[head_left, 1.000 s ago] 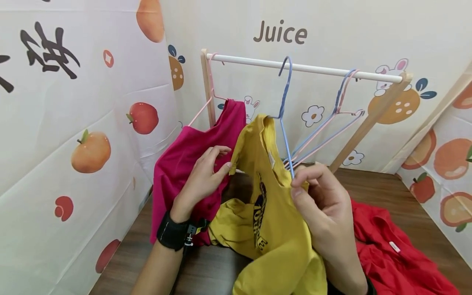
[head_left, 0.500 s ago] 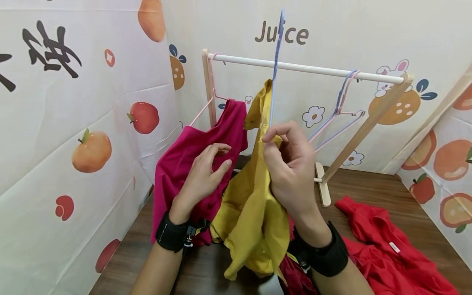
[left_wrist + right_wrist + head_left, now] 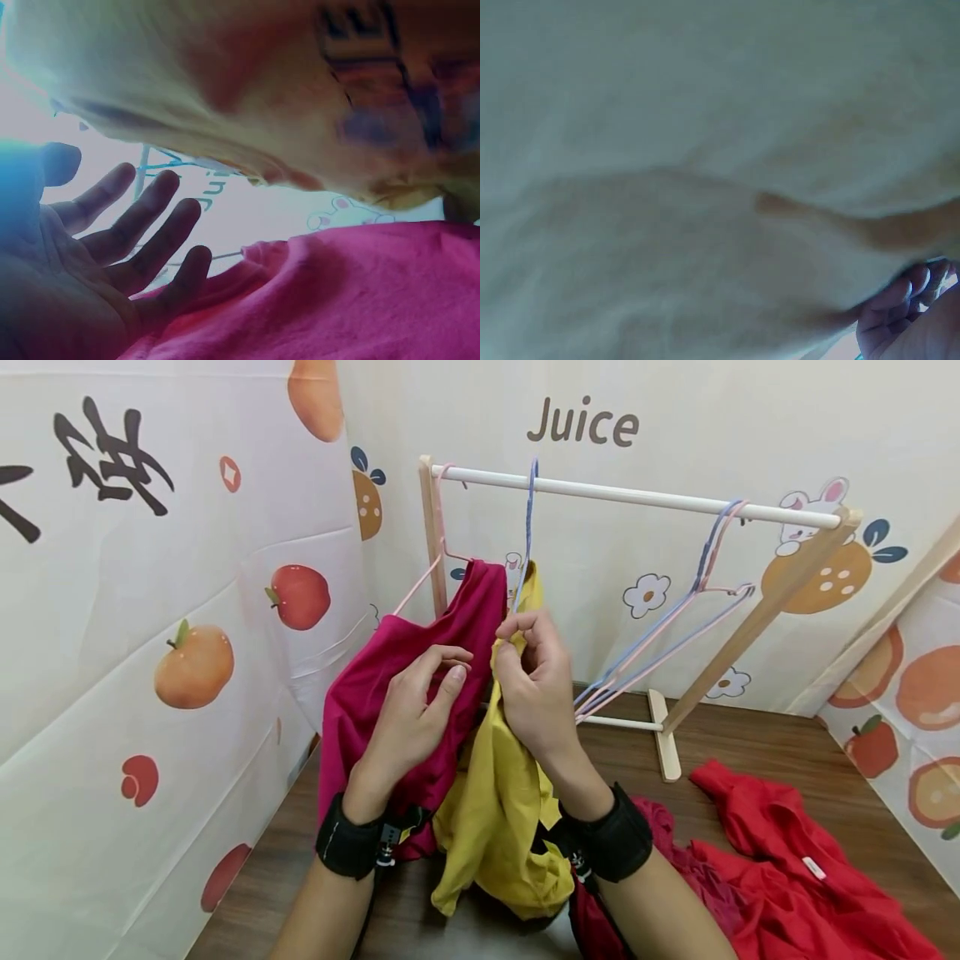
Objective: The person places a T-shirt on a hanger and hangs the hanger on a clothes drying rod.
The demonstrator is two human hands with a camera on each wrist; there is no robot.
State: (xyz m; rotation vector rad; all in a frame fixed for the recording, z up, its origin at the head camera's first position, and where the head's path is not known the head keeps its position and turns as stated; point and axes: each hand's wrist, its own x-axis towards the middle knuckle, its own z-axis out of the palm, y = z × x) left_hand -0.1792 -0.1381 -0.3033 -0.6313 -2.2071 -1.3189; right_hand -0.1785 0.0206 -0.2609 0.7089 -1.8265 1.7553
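Observation:
A yellow T-shirt [image 3: 487,785] with a dark print hangs on a blue clothes hanger [image 3: 529,522]. My right hand [image 3: 538,693] pinches the hanger and cloth near the shirt's shoulder. The hook overlaps the white rail [image 3: 637,496] of a small clothes rack; whether it rests on it I cannot tell. My left hand [image 3: 412,714] holds nothing, its fingers loosely bent in front of a magenta T-shirt [image 3: 367,693] on a pink hanger [image 3: 420,585]. In the left wrist view the left hand [image 3: 112,262] is apart from the yellow cloth; that cloth fills most of the right wrist view.
Blue and pink hangers [image 3: 705,585] without clothes hang near the rail's right end. A red garment [image 3: 795,852] lies on the brown table [image 3: 637,752] at right, beside a dark red one [image 3: 697,877]. Fruit-printed sheets [image 3: 247,568] wall the left and back.
My right hand has carried the hanger and yellow T-shirt leftward, first raising them above the rail, then lowering them until the hook is level with it. The left hand has stayed nearly still.

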